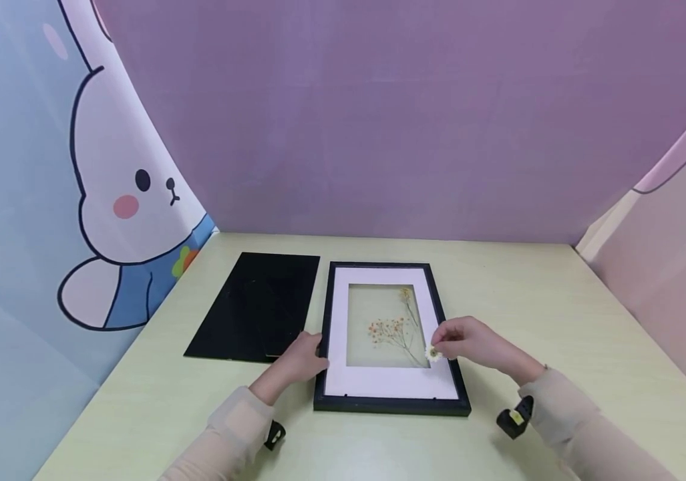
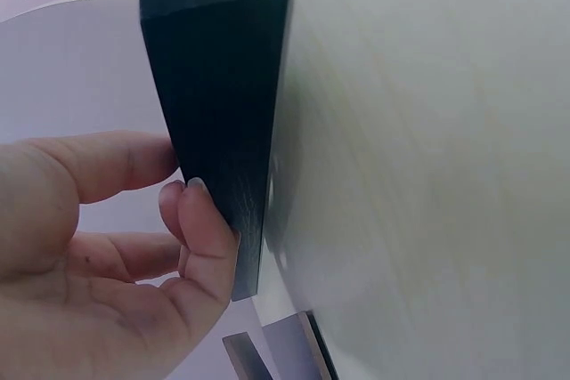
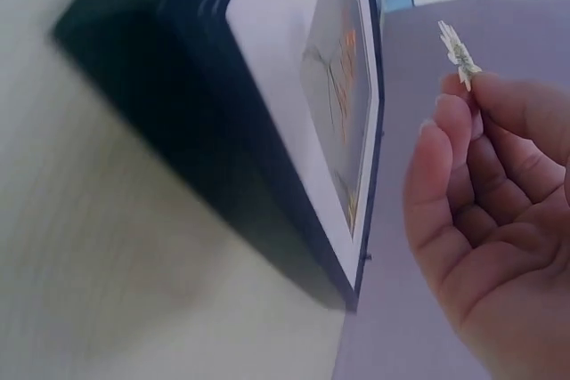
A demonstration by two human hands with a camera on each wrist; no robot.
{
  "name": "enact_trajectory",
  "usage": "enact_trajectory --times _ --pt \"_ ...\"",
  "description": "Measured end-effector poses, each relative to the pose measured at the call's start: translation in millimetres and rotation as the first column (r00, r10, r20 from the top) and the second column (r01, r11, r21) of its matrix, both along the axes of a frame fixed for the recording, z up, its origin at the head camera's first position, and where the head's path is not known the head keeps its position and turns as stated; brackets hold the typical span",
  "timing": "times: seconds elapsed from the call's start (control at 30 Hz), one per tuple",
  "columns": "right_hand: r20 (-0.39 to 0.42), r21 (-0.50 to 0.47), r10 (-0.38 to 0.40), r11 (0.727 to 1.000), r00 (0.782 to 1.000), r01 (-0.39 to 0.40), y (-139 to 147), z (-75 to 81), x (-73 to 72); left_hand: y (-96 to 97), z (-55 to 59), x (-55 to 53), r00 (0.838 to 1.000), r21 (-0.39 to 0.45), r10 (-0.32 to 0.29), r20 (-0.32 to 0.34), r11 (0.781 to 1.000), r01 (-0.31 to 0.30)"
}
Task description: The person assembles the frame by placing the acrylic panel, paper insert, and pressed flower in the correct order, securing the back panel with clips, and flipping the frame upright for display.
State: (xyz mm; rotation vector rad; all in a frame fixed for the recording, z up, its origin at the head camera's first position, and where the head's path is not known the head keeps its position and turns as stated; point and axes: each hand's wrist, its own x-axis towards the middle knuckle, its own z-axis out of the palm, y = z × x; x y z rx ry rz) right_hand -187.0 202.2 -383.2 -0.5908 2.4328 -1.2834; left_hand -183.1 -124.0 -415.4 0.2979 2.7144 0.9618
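Observation:
A black picture frame (image 1: 392, 405) with a white mat (image 1: 379, 384) lies flat on the table. Inside the mat's window lie a dried sprig with small orange blossoms (image 1: 389, 329) and a slimmer yellow sprig (image 1: 406, 297). My left hand (image 1: 302, 357) holds the frame's left side, its fingers bent against the black edge in the left wrist view. Over the frame's right side, my right hand (image 1: 475, 344) pinches a small white daisy-like flower (image 1: 433, 353) between thumb and fingertips. Seen edge-on in the right wrist view, the flower (image 3: 458, 55) is apart from the frame.
A glossy black panel (image 1: 252, 300) lies left of the frame, partly behind my left hand. The pale wooden table (image 1: 535, 287) meets a purple backdrop (image 1: 379, 133) at its far edge. Printed cloth with a cartoon rabbit (image 1: 120, 167) hangs on the left.

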Motion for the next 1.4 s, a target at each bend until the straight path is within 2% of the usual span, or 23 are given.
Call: enact_trajectory --times 0.27,0.47,0.67,0.87,1.1,1.4 --pt "0.009 -0.02 0.03 0.999 1.0 -0.03 -25.4 -4.5 -11.7 -0.3 0.1 0.0 1.0 0.006 0.004 -0.004 1.0 -0.004" --pt "0.065 -0.035 0.032 0.999 0.997 -0.029 -39.0 -8.9 -17.3 -0.5 -1.0 -0.9 1.0 0.002 0.004 -0.006 1.0 -0.004" --pt "0.118 0.02 -0.057 0.998 0.991 0.055 -53.4 -15.2 -22.3 -1.0 -1.6 -1.4 1.0 -0.003 -0.004 -0.014 1.0 0.004" --pt "0.155 0.048 -0.15 0.988 0.976 0.144 -61.1 -19.4 -25.0 -0.6 0.6 -0.4 1.0 0.005 -0.009 -0.013 1.0 0.009" --pt "0.206 0.054 -0.201 0.979 0.958 0.194 -65.7 -21.5 -21.7 -0.8 1.4 -0.1 1.0 -0.008 -0.002 -0.012 1.0 0.002" --pt "0.251 0.018 -0.223 0.974 0.942 0.226 -72.3 -30.9 -19.6 -0.7 -0.7 -1.5 1.0 -0.002 -0.012 -0.014 1.0 0.012"
